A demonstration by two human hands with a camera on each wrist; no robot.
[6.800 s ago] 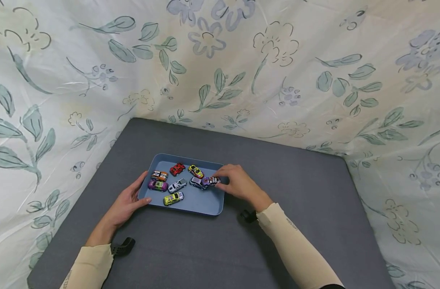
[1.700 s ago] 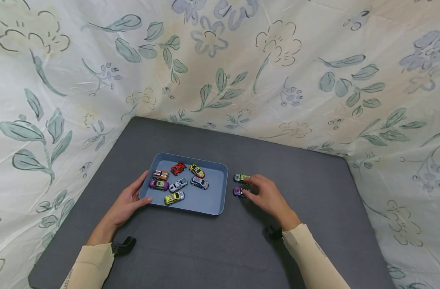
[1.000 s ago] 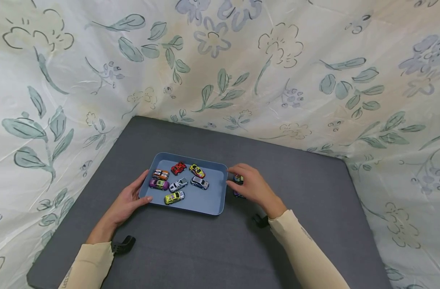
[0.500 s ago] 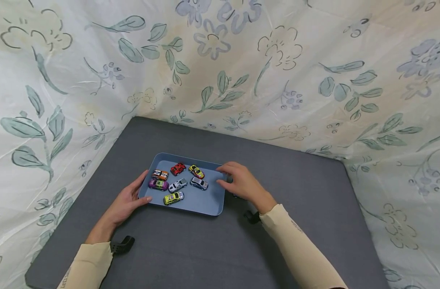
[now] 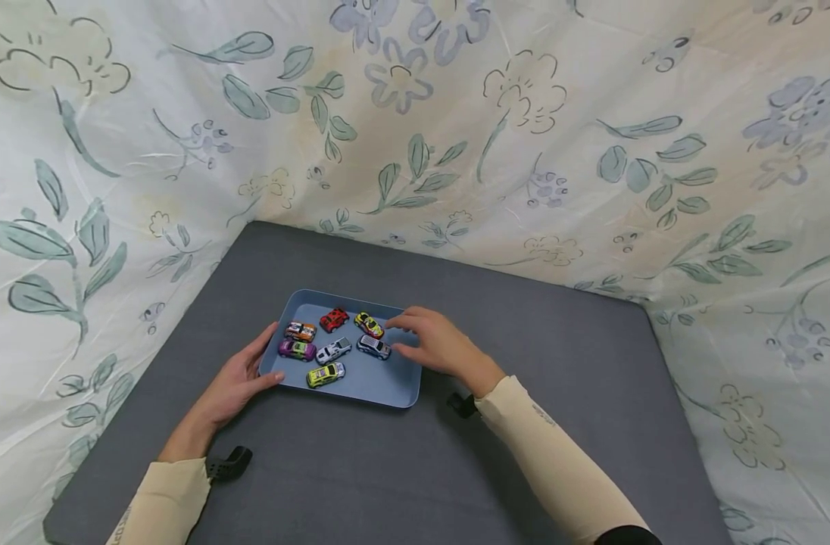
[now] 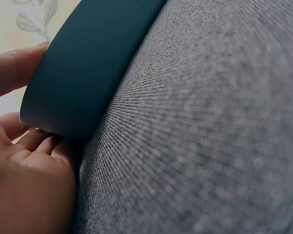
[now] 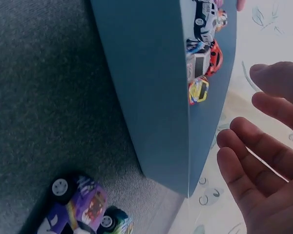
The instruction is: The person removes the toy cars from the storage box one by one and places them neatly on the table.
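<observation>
A blue tray lies on the table with several toy cars in it. My left hand grips its left end, thumb at the near rim and fingers round the left side. My right hand hovers over the tray's right end, fingers spread and holding nothing. Nearest its fingertips are a yellow-and-red toy car and a silver-and-black toy car. Farther left are red, orange-and-white, purple-and-green, white-grey and yellow toy cars.
In the right wrist view, a purple toy car and a greenish toy car stand on the table outside the tray; my right hand hides them from the head view. A floral curtain hangs behind the grey table.
Earlier my right hand held the purple car over the tray, then placed it beside the green one on the table. Since then it has moved left, back over the tray. The left hand stays.
</observation>
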